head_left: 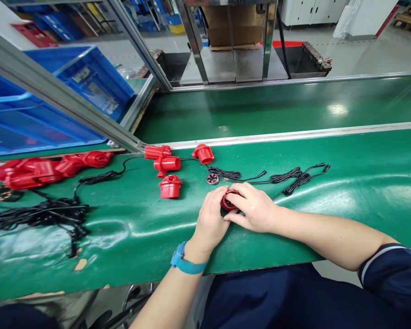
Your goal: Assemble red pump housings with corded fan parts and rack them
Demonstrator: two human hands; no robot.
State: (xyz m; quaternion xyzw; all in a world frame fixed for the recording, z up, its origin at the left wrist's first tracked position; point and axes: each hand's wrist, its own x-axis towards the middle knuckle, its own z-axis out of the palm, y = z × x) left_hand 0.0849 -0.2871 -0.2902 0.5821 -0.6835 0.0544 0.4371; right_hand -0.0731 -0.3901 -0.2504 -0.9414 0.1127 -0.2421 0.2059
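Note:
A round red plastic housing (225,204) stands on the green work surface, its open top facing me. My left hand (211,218), with a blue strap at the wrist, is wrapped round its left side. My right hand (256,208) closes on the housing from the right, and its fingers reach into the opening. Whatever lies inside is mostly hidden by those fingers. Just beyond my hands is a small round disc with pink-red dots (213,178), beside a bundled black cable (224,172). More black cable bundles (297,181) with connector ends lie to the right.
Several red housings (170,186) lie left of my hands, with a larger red pile (48,171) further left. Tangled black cables (41,214) lie near it. Blue crates (89,82) stand behind a slanting metal frame post (71,93). A white strip (281,137) crosses the surface.

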